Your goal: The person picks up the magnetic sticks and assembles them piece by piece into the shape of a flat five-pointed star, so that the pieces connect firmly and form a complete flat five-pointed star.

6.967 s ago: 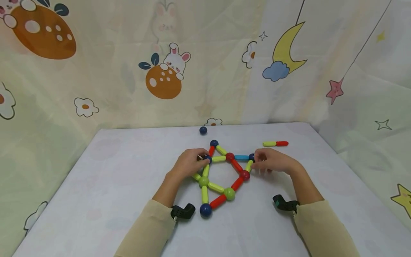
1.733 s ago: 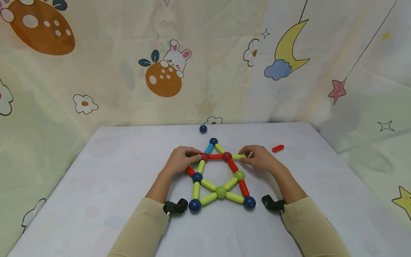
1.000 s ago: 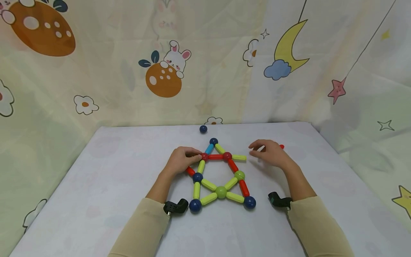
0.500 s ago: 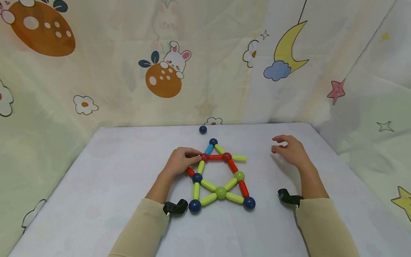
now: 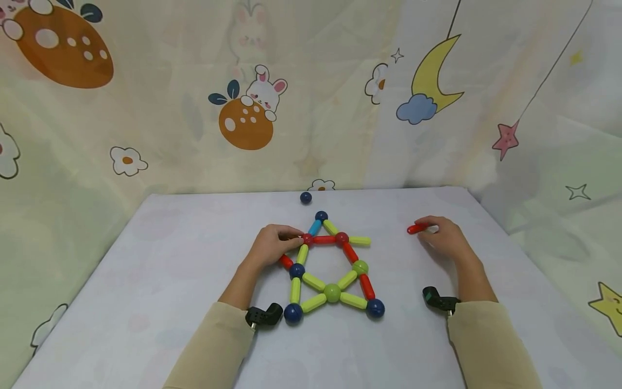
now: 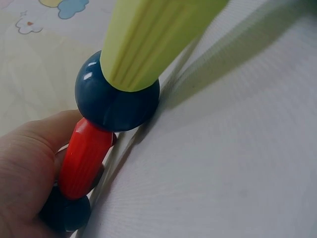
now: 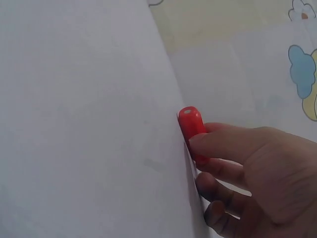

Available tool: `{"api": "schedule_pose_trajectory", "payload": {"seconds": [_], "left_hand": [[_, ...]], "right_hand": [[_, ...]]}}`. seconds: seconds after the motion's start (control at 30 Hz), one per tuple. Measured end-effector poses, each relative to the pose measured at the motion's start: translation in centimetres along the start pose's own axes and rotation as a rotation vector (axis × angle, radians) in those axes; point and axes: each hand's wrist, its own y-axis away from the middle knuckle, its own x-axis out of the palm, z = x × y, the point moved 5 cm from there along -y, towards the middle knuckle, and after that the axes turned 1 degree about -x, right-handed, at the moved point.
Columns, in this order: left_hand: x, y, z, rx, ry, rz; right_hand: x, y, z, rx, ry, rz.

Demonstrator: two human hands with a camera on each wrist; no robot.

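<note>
Pinching the loose red stick [image 5: 417, 228], right hand [image 5: 444, 238]; left hand [image 5: 269, 247] grips the star frame [image 5: 330, 270].

Pale tabletop [image 5: 146, 302], cartoon-print curtain [image 5: 146, 124] — soft light

the red stick [image 7: 192, 130] and dark blue ball [image 6: 117, 97] look like glossy smooth plastic; the table [image 5: 146, 281] wears matt, finely woven cloth; the printed backdrop [image 5: 194, 108] is soft fabric.
</note>
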Motion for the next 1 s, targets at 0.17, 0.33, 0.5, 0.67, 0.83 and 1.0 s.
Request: {"api": "schedule_pose_trajectory", "payload": {"seconds": [0.17, 0.33, 0.5, 0.67, 0.83, 1.0], "left_hand": [[0.0, 0.0, 0.1, -0.001, -0.001, -0.003], [0.0, 0.0, 0.0, -0.008, 0.002, 0.001], [0.0, 0.1, -0.1, -0.009, 0.0, 0.002], [-0.1, 0.2, -0.1, -0.008, 0.002, 0.002], [-0.1, 0.2, -0.2, -0.009, 0.011, 0.005], [-0.1, 0.3, -0.3, -0.01, 0.019, 0.006]], "right_hand": [[0.2, 0.2, 0.3, -0.009, 0.019, -0.005], [0.3, 0.2, 0.5, -0.002, 0.036, 0.025], [0.3, 0.3, 0.6, 0.005, 0.029, 0.042], [0.3, 0.3, 0.9, 0.002, 0.007, 0.045], [0.3, 0.1, 0.9, -0.012, -0.061, 0.063], [0.1, 0.1, 1.2, -0.056, -0.102, 0.065]]}}
